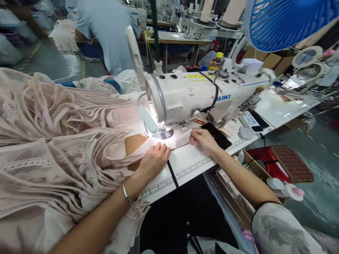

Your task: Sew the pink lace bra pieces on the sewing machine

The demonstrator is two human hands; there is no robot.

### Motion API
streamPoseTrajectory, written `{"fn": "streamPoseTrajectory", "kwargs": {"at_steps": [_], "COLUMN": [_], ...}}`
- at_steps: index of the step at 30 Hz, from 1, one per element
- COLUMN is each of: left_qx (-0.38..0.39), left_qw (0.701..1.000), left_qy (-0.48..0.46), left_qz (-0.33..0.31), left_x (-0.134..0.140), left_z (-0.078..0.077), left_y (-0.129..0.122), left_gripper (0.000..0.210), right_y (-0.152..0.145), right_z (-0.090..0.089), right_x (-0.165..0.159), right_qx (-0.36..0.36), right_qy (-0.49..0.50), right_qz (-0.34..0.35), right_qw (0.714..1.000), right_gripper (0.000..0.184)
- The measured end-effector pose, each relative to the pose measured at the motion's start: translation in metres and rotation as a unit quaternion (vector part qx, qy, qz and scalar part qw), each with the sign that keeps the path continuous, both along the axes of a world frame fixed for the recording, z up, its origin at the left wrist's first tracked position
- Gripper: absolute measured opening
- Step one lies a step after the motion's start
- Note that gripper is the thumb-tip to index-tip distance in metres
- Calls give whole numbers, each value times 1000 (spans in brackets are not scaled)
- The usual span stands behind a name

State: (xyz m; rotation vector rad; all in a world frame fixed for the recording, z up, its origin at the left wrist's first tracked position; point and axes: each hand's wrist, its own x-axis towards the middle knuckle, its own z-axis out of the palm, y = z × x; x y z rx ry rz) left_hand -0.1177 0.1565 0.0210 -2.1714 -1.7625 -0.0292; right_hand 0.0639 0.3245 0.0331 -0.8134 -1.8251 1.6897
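Observation:
Pale pink fabric [182, 138] stretches across the bed of a white sewing machine [182, 93], its lamp lighting the needle area. My left hand [155, 158] is closed on the fabric's near edge, just in front of the presser foot [164, 134]; its fingertips curl into the cloth. To the right, my right hand [202, 140] pinches the fabric's right end between thumb and fingers. Left of the machine lies a big heap of pale pink garments [66, 141] with lace strips, running up to my left forearm. A brown patch [135, 144] shows among the folds.
A black phone [217, 135] lies by my right hand, with a white earbud case [245, 133] beyond it. A measuring tape [194, 168] runs along the table's front edge. A blue fan [291, 21] hangs at upper right. A person in light blue [108, 31] sits ahead.

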Motion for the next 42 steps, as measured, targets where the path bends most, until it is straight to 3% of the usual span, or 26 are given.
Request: {"fn": "streamPoseTrajectory", "kwargs": {"at_steps": [3, 5, 8, 11, 14, 18, 24, 27, 30, 33, 38, 42], "left_qx": [-30, -36, -25, -13, 4, 0, -35, -45, -52, -46, 42, 37], "left_qw": [999, 999, 998, 999, 1000, 1000, 996, 995, 995, 995, 966, 968], "left_qy": [-14, -26, -44, -31, -5, -19, -76, -77, -65, -72, -214, -239], "left_qz": [-3, -1, 20, 24, 4, 16, 40, 52, 47, 47, 136, 63], "left_x": [-4, -8, -14, -12, -6, 2, 2, 4, 6, 2, -11, -7], "left_z": [2, 3, 3, 1, -2, -6, -7, -4, 0, -1, -15, -19], "left_y": [-1, -2, -2, 0, 3, 3, 0, 1, 3, 4, 2, 0], "left_gripper": [23, 21, 28, 27, 30, 33, 45, 46, 42, 39, 43, 49], "right_y": [7, 12, 14, 2, -18, -37, -36, -33, -31, -26, -20, -20], "right_z": [-8, -10, -12, -10, -6, -1, 11, 16, 13, 2, -14, -14], "right_x": [-18, -28, -39, -44, -50, -56, -55, -56, -64, -71, -69, -65], "right_qx": [65, 173, 359, 466, 512, 564, 565, 548, 534, 503, 371, 332], "right_qy": [-47, -114, -213, -274, -317, -378, -411, -420, -408, -362, -244, -211], "right_qz": [49, 53, 41, 39, 95, 118, 177, 198, 176, 134, 78, 63], "right_qw": [996, 977, 908, 840, 793, 725, 693, 696, 719, 773, 892, 917], "right_gripper": [56, 45, 19, 10, 17, 8, 23, 25, 17, 8, 21, 18]}}
